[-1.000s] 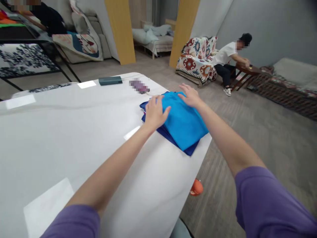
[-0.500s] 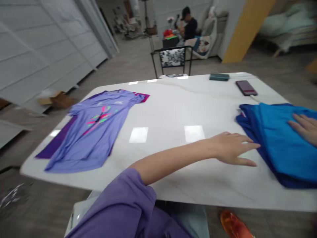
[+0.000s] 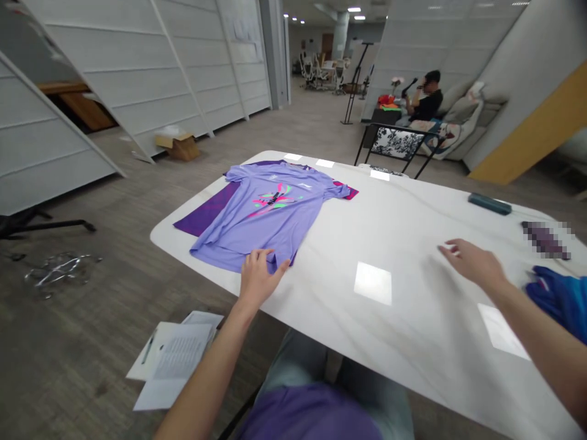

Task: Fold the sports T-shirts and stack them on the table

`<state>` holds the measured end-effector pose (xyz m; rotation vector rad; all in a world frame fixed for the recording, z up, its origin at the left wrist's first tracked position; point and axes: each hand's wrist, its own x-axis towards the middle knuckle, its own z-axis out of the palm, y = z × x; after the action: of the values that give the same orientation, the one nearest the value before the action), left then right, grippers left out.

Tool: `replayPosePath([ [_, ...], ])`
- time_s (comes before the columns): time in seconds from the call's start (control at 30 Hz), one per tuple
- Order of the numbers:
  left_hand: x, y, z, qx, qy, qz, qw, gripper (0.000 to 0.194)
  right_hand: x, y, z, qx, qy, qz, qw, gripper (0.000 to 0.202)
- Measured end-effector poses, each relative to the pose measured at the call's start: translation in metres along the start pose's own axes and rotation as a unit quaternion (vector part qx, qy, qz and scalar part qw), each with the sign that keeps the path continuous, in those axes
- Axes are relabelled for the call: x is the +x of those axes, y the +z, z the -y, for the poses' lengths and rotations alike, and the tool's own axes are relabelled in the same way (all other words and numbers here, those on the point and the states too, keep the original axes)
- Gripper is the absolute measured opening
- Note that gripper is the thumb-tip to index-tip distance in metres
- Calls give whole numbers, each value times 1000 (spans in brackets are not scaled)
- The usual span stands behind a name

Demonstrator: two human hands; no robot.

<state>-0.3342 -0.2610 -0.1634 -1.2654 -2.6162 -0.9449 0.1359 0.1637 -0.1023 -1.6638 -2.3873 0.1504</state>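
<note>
Lavender shirt, head view: spread on the white table over a purple cloth. Looks light, soft, maybe slippery; I'd grip by hem corners. My left hand is at the near hem, thumb apart, pinch unclear; my right hand hovers, fingers loosely bent, nothing visible held.

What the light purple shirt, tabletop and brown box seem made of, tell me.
Light purple shirt: thin, smooth fabric, maybe synthetic knit, judging by its soft drape and fine wrinkles. Tabletop: glossy, possibly stone or laminate, with light reflections and faint veins. Brown box: matte, probably cardboard, from its plain sides and flaps.
</note>
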Motion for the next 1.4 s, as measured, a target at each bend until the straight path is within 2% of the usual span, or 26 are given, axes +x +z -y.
replayPosePath([
  [0.03, 4, 4, 1, 17, -7, 1, 1000, 57, 9, 16, 31, -17, -20, 48, 999, 41],
  [0.1, 15, 11, -1, 43, -14, 2, 999, 56, 34, 45, 96, -22, -55, 90, 994, 45],
  [0.2, 31, 13, -2, 68, -16, 20, 997, 35, 80, 76, 184, 18, -81, 109, 991, 45],
  [0.3, 43, 9, 5, 48, -18, 60, 997, 21, 129, 96, 251, 117, -56, 107, 986, 39],
  [0.4, 49, 4, 10, -8, -32, 96, 995, 24, 175, 116, 299, 226, 19, 64, 972, 36],
  [0.47, 50, 1, 9, -30, -31, 114, 992, 23, 201, 129, 322, 258, 46, 34, 964, 35],
  [0.6, 43, -5, 1, -46, 9, 125, 991, 10, 232, 150, 344, 294, 64, 26, 953, 20],
  [0.7, 31, -11, -6, -85, 62, 134, 985, 11, 238, 152, 344, 345, 91, 29, 934, 10],
  [0.83, 14, -20, -17, -95, 174, 179, 964, 10, 232, 141, 329, 427, 129, 36, 894, 3],
  [0.93, 5, -25, -34, -83, 236, 205, 946, 11, 224, 131, 308, 472, 151, 31, 868, 12],
  [1.03, -6, -26, -63, -95, 271, 248, 925, 11, 216, 121, 276, 496, 171, 20, 851, 17],
  [1.13, -23, -20, -99, -123, 303, 303, 895, 7, 206, 109, 233, 510, 182, 6, 841, 18],
  [1.2, -38, -9, -127, -140, 340, 340, 866, 4, 198, 100, 196, 517, 190, -7, 835, 16],
  [1.3, -67, 22, -172, -143, 404, 374, 822, 8, 181, 82, 129, 520, 209, -31, 828, 15],
  [1.4, -100, 64, -223, -147, 462, 401, 777, 13, 160, 64, 53, 514, 234, -62, 823, 12],
])
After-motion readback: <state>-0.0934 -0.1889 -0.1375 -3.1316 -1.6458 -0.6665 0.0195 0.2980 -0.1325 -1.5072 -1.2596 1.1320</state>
